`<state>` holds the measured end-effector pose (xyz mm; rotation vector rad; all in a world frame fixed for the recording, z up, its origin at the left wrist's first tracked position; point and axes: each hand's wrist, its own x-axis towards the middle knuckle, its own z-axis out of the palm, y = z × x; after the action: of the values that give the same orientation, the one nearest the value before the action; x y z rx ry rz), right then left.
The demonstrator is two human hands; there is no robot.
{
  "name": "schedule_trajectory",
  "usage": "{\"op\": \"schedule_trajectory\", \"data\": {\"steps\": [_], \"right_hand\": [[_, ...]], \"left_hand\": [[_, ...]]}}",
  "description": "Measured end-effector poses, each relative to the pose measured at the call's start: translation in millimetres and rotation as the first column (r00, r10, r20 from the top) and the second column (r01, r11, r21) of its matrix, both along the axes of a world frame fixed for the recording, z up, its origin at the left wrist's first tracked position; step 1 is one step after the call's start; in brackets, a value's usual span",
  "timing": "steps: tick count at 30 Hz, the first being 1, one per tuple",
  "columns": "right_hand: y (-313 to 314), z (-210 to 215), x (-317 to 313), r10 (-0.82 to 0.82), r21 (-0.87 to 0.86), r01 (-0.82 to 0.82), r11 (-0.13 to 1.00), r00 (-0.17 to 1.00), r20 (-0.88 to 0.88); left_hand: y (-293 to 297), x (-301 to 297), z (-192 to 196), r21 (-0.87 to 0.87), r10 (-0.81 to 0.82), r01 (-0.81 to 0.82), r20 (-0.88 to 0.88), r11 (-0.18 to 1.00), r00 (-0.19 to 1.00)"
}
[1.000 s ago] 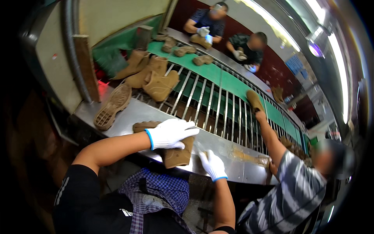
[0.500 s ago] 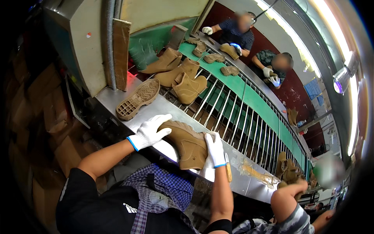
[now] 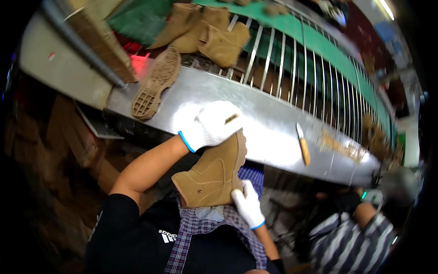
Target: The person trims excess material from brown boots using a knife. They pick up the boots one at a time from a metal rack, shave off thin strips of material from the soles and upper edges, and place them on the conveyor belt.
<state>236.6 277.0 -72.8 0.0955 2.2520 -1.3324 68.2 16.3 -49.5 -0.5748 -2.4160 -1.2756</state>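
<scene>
Just this side of the table (image 3: 269, 130), the left hand (image 3: 215, 124) has its fingers curled around the toe of a tan boot (image 3: 210, 178) and the right hand (image 3: 249, 205) pinches its heel, a knife (image 3: 304, 148) lying on the table.

a shiny metal bench (image 3: 260, 121) runs beside a rack of thin silver bars (image 3: 293, 73); farther, there is a dark red wall (image 3: 363, 29) and one white light strip (image 3: 387, 9).
</scene>
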Motion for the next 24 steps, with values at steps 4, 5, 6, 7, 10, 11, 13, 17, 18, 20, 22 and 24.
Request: {"op": "schedule_trajectory", "data": {"steps": [4,5,6,7,10,11,13,17,18,20,22,24], "right_hand": [[7,-13,-23,0.075,-0.223,-0.045,0.974,0.989,0.129],[5,-7,-33,0.082,-0.276,-0.053,0.960,0.992,0.096],[2,-1,-42,0.094,-0.328,-0.069,0.942,0.994,0.061],[0,3,-50,0.116,-0.374,-0.102,0.922,0.993,0.016],[-9,-12,-65,0.218,-0.622,-0.085,0.778,0.966,0.141],[-12,-12,-67,0.216,-0.707,-0.001,0.707,0.953,0.215],[-18,-10,-67,0.177,-0.706,0.080,0.704,0.943,0.283],[-30,-4,-65,0.116,-0.693,0.169,0.701,0.932,0.344],[-33,-2,-64,0.103,-0.691,0.175,0.701,0.934,0.341],[-34,3,-63,0.077,-0.720,0.228,0.656,0.928,0.364],[-29,5,-62,0.044,-0.746,0.270,0.609,0.928,0.371],[-11,-16,-67,-0.002,-0.780,0.306,0.547,0.932,0.364]], "left_hand": [[4,-6,1,0.030,-0.065,0.061,0.175,0.998,0.982],[3,-8,2,0.017,-0.076,0.074,0.183,0.997,0.980],[4,-10,3,0.005,-0.080,0.081,0.191,0.997,0.978],[6,-11,4,0.009,-0.089,0.089,0.196,0.996,0.977],[6,-10,5,0.043,-0.085,0.077,0.215,0.996,0.973],[7,-9,3,0.069,-0.075,0.061,0.222,0.996,0.972],[6,-7,1,0.080,-0.067,0.050,0.222,0.996,0.973],[-2,-7,-2,0.054,-0.043,0.027,0.315,0.998,0.948],[-6,-7,0,-0.009,-0.036,0.041,0.310,0.999,0.950],[-15,-10,6,-0.154,0.028,0.008,0.227,0.988,0.974],[-21,-9,3,-0.292,0.120,-0.098,0.058,0.951,0.991],[-42,-3,-22,-0.190,0.212,-0.201,0.039,0.961,0.976]]}}
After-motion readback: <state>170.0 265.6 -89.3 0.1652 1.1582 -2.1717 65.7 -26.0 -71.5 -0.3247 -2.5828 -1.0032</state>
